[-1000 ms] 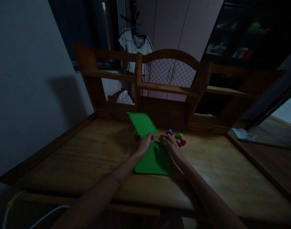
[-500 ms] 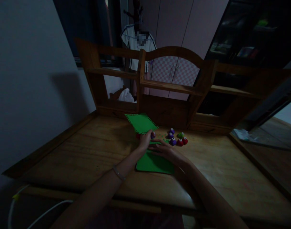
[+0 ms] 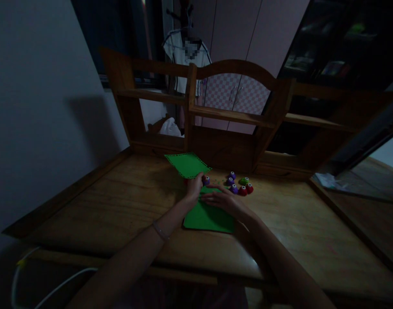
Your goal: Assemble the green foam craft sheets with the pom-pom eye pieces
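At the far left corner of the green mat (image 3: 211, 219), the left hand (image 3: 194, 188) pinches the near edge of a green sheet (image 3: 187, 165) with a dotted border; the hold is narrow, and the rest of the sheet juts out beyond the mat. Over the mat's far part reaches the right hand (image 3: 227, 203), palm down, fingers extended, in no visible grip; whether it presses on the mat or hovers just above cannot be told.

Because the pinch appears to take only one edge, the sheet could sag, crease or twist loose if the hold slackens. Just past the mat's far edge, a purple toy (image 3: 207, 180) sits right beside the left hand, so a small sideways swing could knock it. Off the mat's far right corner, a purple figure (image 3: 234, 189) is close to the right hand, with a red figure (image 3: 243, 191) next to it; a careless sweep could push one into the other. A dragging palm might skid the mat across the desk (image 3: 135, 206).
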`<state>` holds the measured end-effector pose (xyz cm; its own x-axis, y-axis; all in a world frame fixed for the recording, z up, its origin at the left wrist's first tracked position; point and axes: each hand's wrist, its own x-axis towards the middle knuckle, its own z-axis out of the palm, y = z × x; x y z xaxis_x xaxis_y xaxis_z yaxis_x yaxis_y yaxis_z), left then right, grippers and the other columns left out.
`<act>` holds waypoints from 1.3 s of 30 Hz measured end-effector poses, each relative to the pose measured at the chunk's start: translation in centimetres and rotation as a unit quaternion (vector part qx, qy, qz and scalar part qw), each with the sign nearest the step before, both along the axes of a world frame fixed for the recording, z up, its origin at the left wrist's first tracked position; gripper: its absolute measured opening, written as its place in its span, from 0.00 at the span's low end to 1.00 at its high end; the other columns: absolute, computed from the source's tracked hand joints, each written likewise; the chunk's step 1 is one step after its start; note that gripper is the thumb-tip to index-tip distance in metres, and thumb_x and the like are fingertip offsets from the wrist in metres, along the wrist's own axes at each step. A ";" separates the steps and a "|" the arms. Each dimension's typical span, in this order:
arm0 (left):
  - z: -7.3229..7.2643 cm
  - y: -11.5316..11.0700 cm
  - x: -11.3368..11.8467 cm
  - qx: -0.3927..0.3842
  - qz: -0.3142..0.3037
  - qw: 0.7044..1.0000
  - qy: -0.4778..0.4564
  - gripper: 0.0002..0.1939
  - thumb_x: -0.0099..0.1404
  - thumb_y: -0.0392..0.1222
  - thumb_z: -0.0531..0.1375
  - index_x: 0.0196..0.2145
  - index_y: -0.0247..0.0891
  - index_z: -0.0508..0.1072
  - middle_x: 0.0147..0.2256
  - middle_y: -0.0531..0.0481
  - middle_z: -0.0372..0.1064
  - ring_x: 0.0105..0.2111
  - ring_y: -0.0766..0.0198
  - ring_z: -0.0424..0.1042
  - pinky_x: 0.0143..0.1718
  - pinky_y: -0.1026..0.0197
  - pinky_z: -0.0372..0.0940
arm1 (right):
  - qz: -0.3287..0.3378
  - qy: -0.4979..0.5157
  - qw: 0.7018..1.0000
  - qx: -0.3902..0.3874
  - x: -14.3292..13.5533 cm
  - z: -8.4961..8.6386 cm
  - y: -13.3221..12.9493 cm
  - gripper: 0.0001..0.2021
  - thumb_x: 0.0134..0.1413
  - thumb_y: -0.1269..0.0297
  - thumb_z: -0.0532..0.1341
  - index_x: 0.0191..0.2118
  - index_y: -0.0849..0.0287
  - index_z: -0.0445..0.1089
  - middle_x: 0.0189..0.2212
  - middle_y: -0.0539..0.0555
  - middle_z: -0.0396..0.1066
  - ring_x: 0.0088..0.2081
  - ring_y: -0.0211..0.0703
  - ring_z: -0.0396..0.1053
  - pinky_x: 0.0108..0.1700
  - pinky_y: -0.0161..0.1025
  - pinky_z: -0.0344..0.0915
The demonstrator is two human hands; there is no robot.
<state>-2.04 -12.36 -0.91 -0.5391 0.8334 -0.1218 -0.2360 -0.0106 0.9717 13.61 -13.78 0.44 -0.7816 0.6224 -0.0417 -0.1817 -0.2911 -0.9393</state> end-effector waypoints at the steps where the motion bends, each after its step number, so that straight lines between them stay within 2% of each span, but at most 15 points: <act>1: 0.0 0.0 0.0 0.000 0.002 1.000 -0.002 0.15 0.55 0.45 0.56 0.15 0.37 0.62 0.11 0.59 0.48 0.15 0.71 0.49 0.22 0.65 0.48 | 0.012 -0.004 1.000 -0.003 -0.2 -0.2 -0.1 0.20 0.52 0.62 0.61 0.52 0.56 0.63 0.45 0.58 0.73 0.50 0.49 0.70 0.58 0.52 0.58; 2: 0.1 -0.1 0.0 -0.001 0.001 1.000 -0.002 0.14 0.55 0.45 0.56 0.16 0.37 0.63 0.11 0.59 0.48 0.15 0.71 0.49 0.22 0.65 0.48 | 0.004 -0.008 1.000 0.002 -0.3 -0.4 0.0 0.20 0.51 0.62 0.61 0.51 0.56 0.65 0.48 0.58 0.71 0.52 0.49 0.68 0.59 0.52 0.57; 4: 0.1 -0.3 0.1 -0.002 -0.005 1.000 0.000 0.13 0.55 0.46 0.56 0.17 0.37 0.66 0.11 0.59 0.47 0.15 0.71 0.50 0.22 0.65 0.48 | -0.068 -0.023 0.996 0.044 -0.4 -0.9 0.6 0.18 0.51 0.61 0.61 0.49 0.55 0.67 0.52 0.57 0.68 0.56 0.49 0.64 0.60 0.50 0.55; 7: 0.2 -0.6 0.1 -0.006 -0.014 1.000 0.006 0.14 0.56 0.46 0.56 0.18 0.36 0.67 0.11 0.59 0.48 0.15 0.70 0.52 0.22 0.65 0.48 | -0.216 -0.062 0.966 0.131 0.0 -1.2 1.7 0.19 0.50 0.59 0.61 0.50 0.51 0.68 0.55 0.54 0.65 0.60 0.50 0.58 0.63 0.50 0.50; 9: 0.2 -0.5 0.1 -0.011 -0.009 1.000 0.012 0.14 0.56 0.47 0.56 0.17 0.36 0.67 0.11 0.59 0.48 0.15 0.70 0.52 0.22 0.65 0.48 | -0.254 -0.068 0.953 0.154 0.4 -0.9 2.0 0.20 0.50 0.59 0.61 0.51 0.50 0.67 0.55 0.53 0.64 0.61 0.50 0.56 0.63 0.50 0.49; 12: 0.2 -0.3 0.1 -0.021 -0.002 1.000 0.017 0.14 0.56 0.46 0.56 0.17 0.36 0.65 0.12 0.59 0.49 0.15 0.71 0.51 0.22 0.65 0.47 | -0.234 -0.028 0.963 0.128 0.5 -0.2 1.5 0.18 0.50 0.60 0.62 0.48 0.52 0.68 0.53 0.54 0.66 0.58 0.50 0.61 0.60 0.49 0.55; 15: 0.2 -0.2 0.0 -0.015 -0.006 1.000 0.010 0.13 0.56 0.44 0.55 0.18 0.36 0.66 0.12 0.58 0.51 0.15 0.72 0.50 0.21 0.65 0.47 | -0.146 -0.010 0.987 0.070 0.1 -0.1 0.8 0.16 0.51 0.61 0.61 0.47 0.54 0.68 0.49 0.57 0.70 0.49 0.50 0.69 0.55 0.50 0.62; 17: 0.4 -0.2 0.0 -0.016 -0.008 1.000 0.006 0.14 0.57 0.44 0.55 0.18 0.36 0.67 0.12 0.58 0.51 0.15 0.71 0.51 0.21 0.65 0.47 | -0.111 -0.035 0.992 0.056 -0.1 -0.3 0.6 0.15 0.51 0.61 0.60 0.46 0.55 0.69 0.47 0.58 0.71 0.48 0.50 0.70 0.54 0.50 0.64; 19: 0.5 -0.3 0.0 -0.028 -0.010 1.000 0.005 0.15 0.57 0.45 0.56 0.16 0.36 0.66 0.11 0.58 0.50 0.15 0.71 0.52 0.21 0.65 0.48 | -0.134 -0.065 0.986 0.078 -0.1 -0.7 0.8 0.14 0.51 0.60 0.60 0.45 0.54 0.70 0.48 0.57 0.70 0.51 0.50 0.67 0.56 0.49 0.62; 23: 0.6 -0.6 0.1 -0.034 -0.005 0.999 0.015 0.18 0.57 0.45 0.57 0.13 0.37 0.63 0.11 0.57 0.50 0.16 0.70 0.55 0.22 0.64 0.49 | -0.252 -0.114 0.943 0.183 0.7 -1.0 1.7 0.17 0.52 0.57 0.59 0.48 0.51 0.69 0.51 0.53 0.68 0.53 0.50 0.64 0.59 0.50 0.56; 26: 0.6 -0.6 0.1 -0.034 -0.003 0.999 0.015 0.17 0.57 0.46 0.57 0.14 0.37 0.64 0.11 0.56 0.53 0.17 0.68 0.57 0.23 0.64 0.49 | -0.293 -0.102 0.929 0.200 1.4 -0.7 2.3 0.16 0.54 0.56 0.58 0.47 0.52 0.70 0.50 0.54 0.68 0.51 0.50 0.65 0.57 0.48 0.59; 30: 0.5 -0.5 0.1 -0.039 -0.004 0.999 0.014 0.17 0.57 0.47 0.58 0.15 0.37 0.65 0.11 0.56 0.53 0.17 0.68 0.56 0.22 0.64 0.49 | -0.323 -0.103 0.915 0.219 2.2 -0.1 2.5 0.16 0.56 0.53 0.55 0.44 0.55 0.71 0.47 0.56 0.70 0.47 0.49 0.68 0.52 0.47 0.62; 33: 0.4 -0.5 0.1 -0.036 -0.006 0.999 0.022 0.18 0.57 0.46 0.58 0.14 0.37 0.63 0.10 0.57 0.50 0.15 0.70 0.52 0.21 0.65 0.47 | -0.335 -0.165 0.876 0.306 2.3 0.3 2.1 0.18 0.59 0.51 0.52 0.45 0.56 0.71 0.45 0.56 0.72 0.45 0.49 0.69 0.50 0.46 0.62; 36: 0.5 -0.6 0.1 -0.033 -0.012 0.999 0.025 0.18 0.57 0.45 0.57 0.14 0.37 0.62 0.10 0.58 0.48 0.14 0.72 0.49 0.21 0.65 0.47 | -0.315 -0.223 0.834 0.393 2.1 0.6 1.6 0.19 0.62 0.52 0.49 0.43 0.55 0.73 0.41 0.56 0.74 0.44 0.49 0.69 0.48 0.44 0.61; 39: 0.6 -0.6 0.1 -0.029 -0.017 0.999 0.019 0.16 0.57 0.45 0.57 0.15 0.36 0.65 0.11 0.59 0.48 0.14 0.72 0.48 0.21 0.65 0.46 | -0.290 -0.260 0.814 0.430 1.8 0.7 1.1 0.20 0.63 0.51 0.48 0.39 0.55 0.74 0.36 0.56 0.75 0.40 0.49 0.70 0.45 0.42 0.60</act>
